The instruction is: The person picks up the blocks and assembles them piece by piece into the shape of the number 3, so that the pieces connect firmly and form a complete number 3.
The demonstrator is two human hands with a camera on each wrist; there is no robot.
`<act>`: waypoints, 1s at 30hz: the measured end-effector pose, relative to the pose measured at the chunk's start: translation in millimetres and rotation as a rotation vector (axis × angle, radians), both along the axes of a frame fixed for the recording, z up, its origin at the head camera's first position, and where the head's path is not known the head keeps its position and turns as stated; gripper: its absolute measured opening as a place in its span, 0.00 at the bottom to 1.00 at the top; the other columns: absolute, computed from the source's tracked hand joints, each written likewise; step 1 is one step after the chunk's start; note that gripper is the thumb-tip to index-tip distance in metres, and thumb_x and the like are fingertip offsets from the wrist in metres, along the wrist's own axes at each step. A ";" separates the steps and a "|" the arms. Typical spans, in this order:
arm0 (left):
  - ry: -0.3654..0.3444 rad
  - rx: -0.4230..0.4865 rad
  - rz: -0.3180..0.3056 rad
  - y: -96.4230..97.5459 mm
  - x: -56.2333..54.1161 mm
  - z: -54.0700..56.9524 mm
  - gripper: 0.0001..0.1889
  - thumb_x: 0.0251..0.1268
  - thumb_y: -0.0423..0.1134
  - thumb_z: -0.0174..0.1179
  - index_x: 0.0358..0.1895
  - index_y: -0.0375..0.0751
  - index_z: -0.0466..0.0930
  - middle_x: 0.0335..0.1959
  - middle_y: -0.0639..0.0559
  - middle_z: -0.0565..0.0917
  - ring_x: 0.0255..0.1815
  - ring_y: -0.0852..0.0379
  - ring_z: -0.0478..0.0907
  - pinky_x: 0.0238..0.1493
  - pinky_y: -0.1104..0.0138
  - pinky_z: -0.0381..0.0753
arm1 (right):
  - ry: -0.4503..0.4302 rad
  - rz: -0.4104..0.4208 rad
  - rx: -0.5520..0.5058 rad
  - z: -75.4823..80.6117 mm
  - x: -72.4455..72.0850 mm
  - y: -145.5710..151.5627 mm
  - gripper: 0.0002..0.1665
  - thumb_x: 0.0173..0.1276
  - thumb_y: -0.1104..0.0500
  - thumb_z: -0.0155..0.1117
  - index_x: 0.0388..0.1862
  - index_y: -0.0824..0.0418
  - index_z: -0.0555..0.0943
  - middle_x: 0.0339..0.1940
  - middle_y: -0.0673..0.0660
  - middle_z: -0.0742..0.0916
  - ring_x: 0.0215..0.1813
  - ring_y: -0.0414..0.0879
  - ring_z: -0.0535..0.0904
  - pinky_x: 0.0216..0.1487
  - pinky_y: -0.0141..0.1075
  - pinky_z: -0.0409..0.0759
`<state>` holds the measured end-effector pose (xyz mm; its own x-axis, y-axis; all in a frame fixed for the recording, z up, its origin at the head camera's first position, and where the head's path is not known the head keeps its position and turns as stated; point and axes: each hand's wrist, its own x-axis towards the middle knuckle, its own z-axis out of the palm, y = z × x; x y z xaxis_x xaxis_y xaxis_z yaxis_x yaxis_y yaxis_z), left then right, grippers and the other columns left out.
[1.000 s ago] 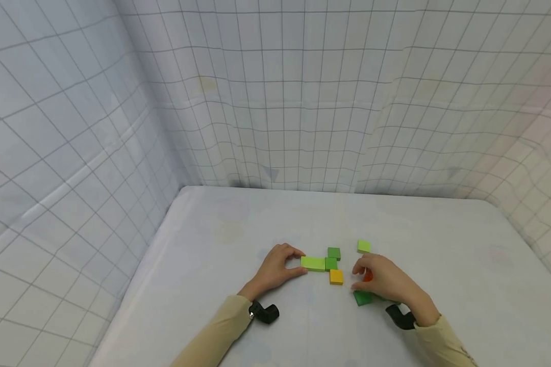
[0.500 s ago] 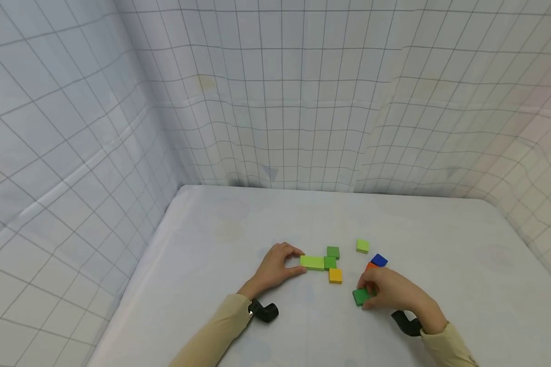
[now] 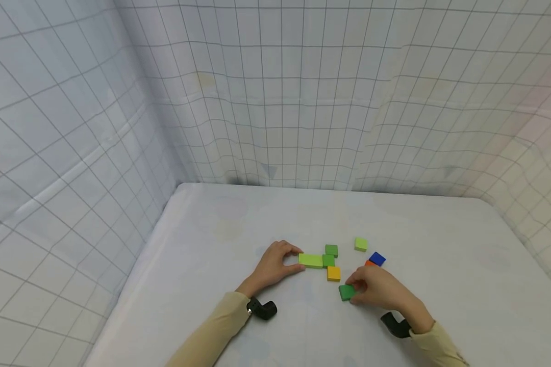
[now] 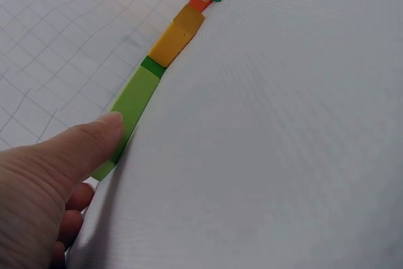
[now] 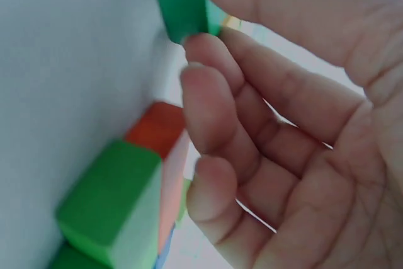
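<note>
My left hand (image 3: pixel 271 265) pinches the left end of a long light-green block (image 3: pixel 310 261), its thumb (image 4: pixel 104 133) on the near side in the left wrist view. Against that block's right end sits a small green block (image 3: pixel 328 261). Another green block (image 3: pixel 331 250) lies just behind it, and a yellow block (image 3: pixel 333 273) just in front. To the right, my right hand (image 3: pixel 385 290) holds a dark-green block (image 3: pixel 346 292) between thumb and fingers, apart from the yellow one. The right wrist view shows this dark-green block (image 5: pixel 182 7) at the fingertips.
Behind the right hand lie an orange-red block (image 3: pixel 371 263), a blue block (image 3: pixel 377 259) and a small light-green block (image 3: pixel 360 244). A further green block (image 5: pixel 113 193) shows beside the orange-red one in the right wrist view. Gridded white sheets (image 3: pixel 275 102) surround the white table (image 3: pixel 220 219).
My right hand has come down from above the right-hand blocks, taken hold of the dark-green block and moved it left towards the yellow one. The left hand keeps its place.
</note>
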<state>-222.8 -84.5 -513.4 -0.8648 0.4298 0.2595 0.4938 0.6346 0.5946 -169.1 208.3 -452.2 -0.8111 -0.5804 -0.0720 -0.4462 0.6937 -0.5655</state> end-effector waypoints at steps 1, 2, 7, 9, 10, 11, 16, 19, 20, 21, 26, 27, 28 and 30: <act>-0.003 0.000 0.000 -0.2 0.0 0.5 0.20 0.55 0.53 0.68 0.49 0.51 0.82 0.37 0.62 0.75 0.36 0.62 0.65 0.40 0.67 0.67 | 0.009 -0.008 -0.004 -1.2 -0.2 -1.2 0.17 0.50 0.58 0.78 0.39 0.60 0.85 0.31 0.43 0.81 0.33 0.37 0.74 0.34 0.33 0.75; -0.005 0.000 -0.001 -0.3 -0.3 0.5 0.20 0.55 0.53 0.68 0.49 0.51 0.82 0.38 0.62 0.75 0.36 0.62 0.65 0.40 0.67 0.66 | 0.017 -0.018 -0.010 -2.3 -0.1 -2.1 0.17 0.49 0.57 0.78 0.39 0.59 0.85 0.30 0.42 0.81 0.32 0.36 0.74 0.34 0.33 0.74; -0.007 0.005 -0.004 -0.3 -2.1 -0.3 0.20 0.55 0.54 0.68 0.49 0.51 0.82 0.37 0.62 0.75 0.36 0.62 0.65 0.40 0.67 0.66 | 0.097 -0.076 0.009 -5.5 2.0 -8.8 0.19 0.46 0.48 0.79 0.34 0.56 0.85 0.24 0.40 0.78 0.28 0.33 0.71 0.30 0.31 0.72; -0.003 0.005 -0.003 -0.6 -2.6 -0.9 0.20 0.55 0.54 0.68 0.49 0.51 0.82 0.37 0.63 0.75 0.36 0.62 0.65 0.40 0.67 0.66 | 0.130 -0.095 0.029 -6.2 3.0 -12.1 0.19 0.45 0.46 0.79 0.32 0.55 0.85 0.22 0.40 0.77 0.26 0.32 0.70 0.28 0.31 0.70; -0.002 0.004 -0.003 -0.8 -2.7 -1.1 0.20 0.54 0.54 0.68 0.49 0.52 0.82 0.37 0.63 0.75 0.36 0.62 0.65 0.40 0.67 0.66 | 0.143 -0.103 0.039 -6.8 3.3 -13.4 0.20 0.45 0.45 0.79 0.32 0.54 0.85 0.22 0.40 0.76 0.26 0.32 0.69 0.27 0.30 0.70; -0.001 0.003 -0.003 -0.8 -2.7 -1.1 0.20 0.54 0.54 0.68 0.49 0.52 0.82 0.37 0.63 0.75 0.36 0.62 0.65 0.40 0.67 0.66 | 0.152 -0.113 0.048 -6.9 3.8 -14.7 0.20 0.45 0.44 0.79 0.31 0.54 0.85 0.22 0.39 0.76 0.25 0.32 0.68 0.27 0.30 0.69; -0.006 -0.002 -0.003 -0.2 -1.3 0.2 0.20 0.55 0.54 0.68 0.49 0.51 0.82 0.37 0.62 0.75 0.36 0.62 0.65 0.40 0.67 0.66 | 0.168 -0.155 0.072 -8.3 5.7 -19.3 0.20 0.43 0.42 0.79 0.29 0.53 0.84 0.20 0.39 0.75 0.23 0.32 0.68 0.25 0.30 0.68; -0.006 0.002 -0.002 0.4 0.4 1.5 0.20 0.55 0.54 0.68 0.49 0.51 0.82 0.37 0.62 0.75 0.36 0.62 0.65 0.40 0.67 0.67 | 0.166 -0.172 0.082 -8.8 6.7 -21.1 0.20 0.42 0.42 0.79 0.29 0.52 0.84 0.20 0.38 0.75 0.23 0.32 0.68 0.26 0.30 0.68; -0.006 0.006 -0.002 0.5 0.8 1.8 0.20 0.55 0.53 0.68 0.49 0.51 0.82 0.37 0.62 0.75 0.36 0.62 0.66 0.41 0.67 0.67 | 0.165 -0.175 0.084 -8.8 7.0 -21.7 0.20 0.42 0.42 0.79 0.28 0.52 0.84 0.20 0.38 0.74 0.23 0.32 0.68 0.26 0.30 0.69; -0.005 0.006 -0.002 0.7 1.1 1.8 0.20 0.55 0.53 0.68 0.49 0.51 0.82 0.37 0.62 0.75 0.36 0.62 0.66 0.41 0.67 0.67 | 0.163 -0.178 0.085 -8.9 7.3 -22.1 0.20 0.42 0.42 0.79 0.28 0.52 0.84 0.20 0.38 0.74 0.23 0.32 0.68 0.26 0.30 0.68; -0.008 0.005 0.004 1.0 1.2 0.9 0.19 0.55 0.53 0.68 0.48 0.51 0.82 0.38 0.62 0.75 0.37 0.62 0.66 0.41 0.67 0.67 | 0.168 -0.177 0.082 -9.5 7.6 -22.3 0.20 0.42 0.42 0.79 0.28 0.52 0.83 0.19 0.38 0.74 0.22 0.32 0.67 0.25 0.30 0.68; -0.008 0.004 0.006 1.0 1.2 0.7 0.19 0.55 0.53 0.68 0.48 0.51 0.82 0.38 0.62 0.75 0.36 0.62 0.66 0.41 0.67 0.67 | 0.170 -0.175 0.081 -9.5 7.6 -22.2 0.20 0.42 0.42 0.79 0.28 0.52 0.83 0.19 0.38 0.73 0.22 0.32 0.67 0.25 0.30 0.67; -0.009 0.005 0.007 0.9 1.2 0.4 0.20 0.55 0.53 0.68 0.48 0.51 0.82 0.38 0.62 0.75 0.36 0.62 0.66 0.41 0.67 0.67 | 0.172 -0.173 0.079 -9.5 7.5 -22.1 0.20 0.42 0.42 0.79 0.28 0.52 0.83 0.19 0.38 0.73 0.22 0.32 0.67 0.24 0.30 0.67; -0.012 0.004 0.010 1.0 1.2 -0.1 0.20 0.55 0.53 0.68 0.48 0.51 0.82 0.38 0.62 0.75 0.36 0.62 0.66 0.41 0.67 0.67 | 0.169 -0.171 0.076 -9.3 7.6 -22.0 0.20 0.42 0.42 0.79 0.28 0.52 0.83 0.19 0.38 0.73 0.22 0.32 0.67 0.24 0.30 0.67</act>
